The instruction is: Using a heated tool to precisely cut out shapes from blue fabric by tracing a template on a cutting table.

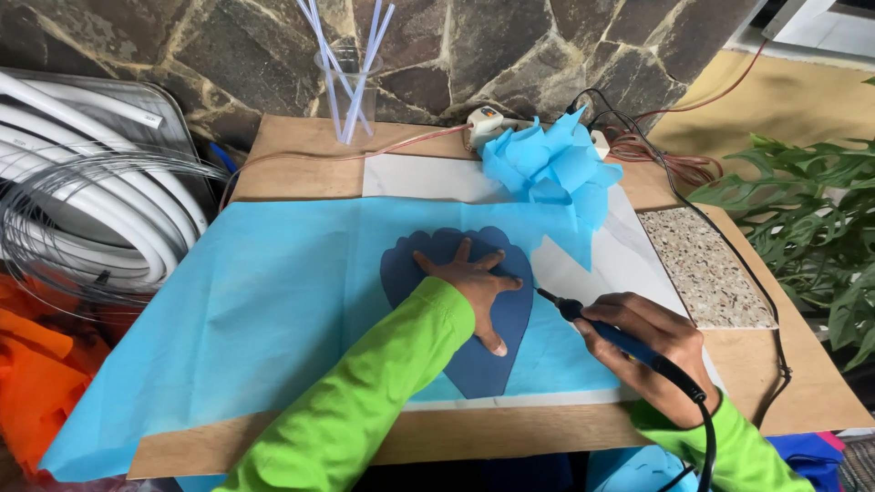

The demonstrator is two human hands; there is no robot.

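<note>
I'm looking down at the dark blue petal-shaped template, and everything hangs off that. It lies flat on the light blue sheet, scalloped edge pointing away from me, pointed tip toward me, so its long axis runs near to far. My left hand sits right on top of it, fingers spread wide and pressed flat, pinning it down, holding nothing. Just off the template's right edge, my right hand is wrapped closed around a blue-handled corded cutting tool, held like a pen, its dark tip slanting in toward the template's right side and meeting the sheet just beside that edge; I can't tell whether it actually touches the template. So the right hand is the nearer one to that edge, coming in from the side, across the long axis. Beyond the template's scalloped end sits a crumpled light blue paper flower, a glue gun behind it, and a clear cup of straws farther left.
</note>
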